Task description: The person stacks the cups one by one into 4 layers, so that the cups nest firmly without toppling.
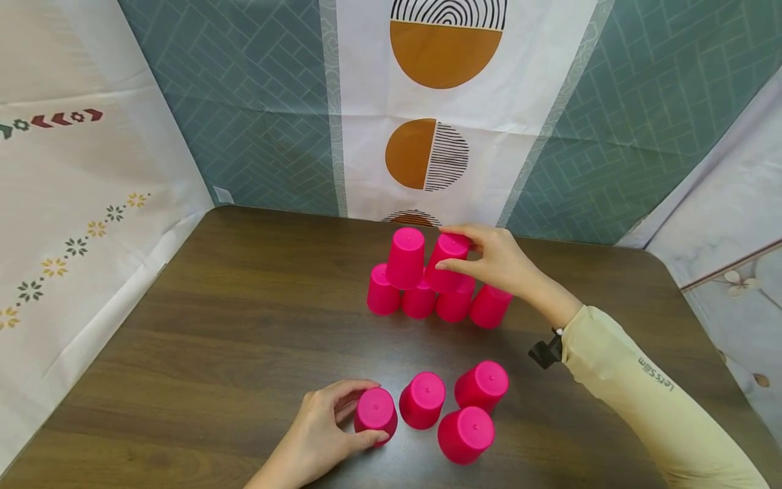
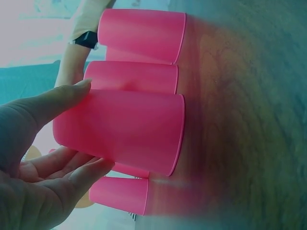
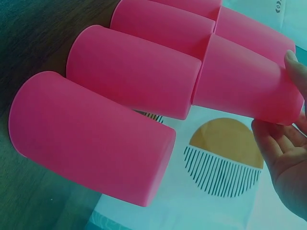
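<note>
Bright pink upside-down cups form a stack at the far middle of the table. Its bottom row (image 1: 418, 301) has several cups side by side, with one cup (image 1: 406, 257) standing on its left part. Beside that upper cup, my right hand (image 1: 497, 258) pinches another pink cup (image 1: 449, 261) between thumb and fingers. In the right wrist view this held cup (image 3: 244, 81) has its rim right at the tops of the bottom row. Nearer the front, my left hand (image 1: 324, 428) grips a pink cup (image 1: 375, 414) from its left side, thumb in front, fingers behind.
Three more upside-down pink cups stand right of my left hand: one close by (image 1: 422, 401), one farther right (image 1: 481, 386) and one toward the front (image 1: 466, 435). The brown wooden table (image 1: 244, 305) ends at a patterned cloth (image 1: 263, 136) behind the stack.
</note>
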Demonstrator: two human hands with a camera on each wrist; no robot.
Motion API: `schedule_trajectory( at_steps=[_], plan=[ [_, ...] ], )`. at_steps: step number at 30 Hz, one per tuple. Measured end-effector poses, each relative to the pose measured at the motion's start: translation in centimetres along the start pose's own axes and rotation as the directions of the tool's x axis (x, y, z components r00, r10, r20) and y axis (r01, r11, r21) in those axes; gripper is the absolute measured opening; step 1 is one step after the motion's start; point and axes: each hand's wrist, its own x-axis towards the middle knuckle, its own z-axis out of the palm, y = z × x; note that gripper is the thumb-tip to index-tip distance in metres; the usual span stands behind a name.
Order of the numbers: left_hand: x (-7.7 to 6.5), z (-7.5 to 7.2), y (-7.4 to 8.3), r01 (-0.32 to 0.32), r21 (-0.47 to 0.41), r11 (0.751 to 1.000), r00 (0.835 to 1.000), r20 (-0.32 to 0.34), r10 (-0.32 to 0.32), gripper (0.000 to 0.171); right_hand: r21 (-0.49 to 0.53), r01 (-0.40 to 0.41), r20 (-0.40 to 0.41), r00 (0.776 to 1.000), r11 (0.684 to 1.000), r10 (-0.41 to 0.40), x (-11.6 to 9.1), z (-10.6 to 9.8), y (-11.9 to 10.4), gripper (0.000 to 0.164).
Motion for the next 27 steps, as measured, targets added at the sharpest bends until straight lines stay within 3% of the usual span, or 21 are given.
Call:
schedule_trajectory(
  at_steps=[14,18,22,27],
  plan=[
    [0.1,0.0,0.0,0.014,0.008,1.0,1.0,0.012,-0.014,0.051,0.023,-0.015,-0.017,1.0,1.0,0.016,-0.9,-0.1,0.7,0.073],
    [0.1,0.0,0.0,0.016,0.005,1.0,1.0,0.013,-0.016,0.05,-0.01,0.053,-0.098,0.994,0.999,-0.054,-1.9,-0.3,1.0,0.07],
    [0.3,0.1,0.0,0.02,0.012,1.0,0.999,0.026,-0.02,0.051,-0.028,0.156,-0.209,0.965,0.987,-0.158,-3.6,-0.5,1.0,0.064],
    [0.5,-0.7,0.4,0.02,0.106,0.994,1.0,0.016,-0.021,0.05,-0.022,0.249,-0.249,0.937,0.968,-0.246,-5.7,-0.5,0.6,0.06]
  ],
)
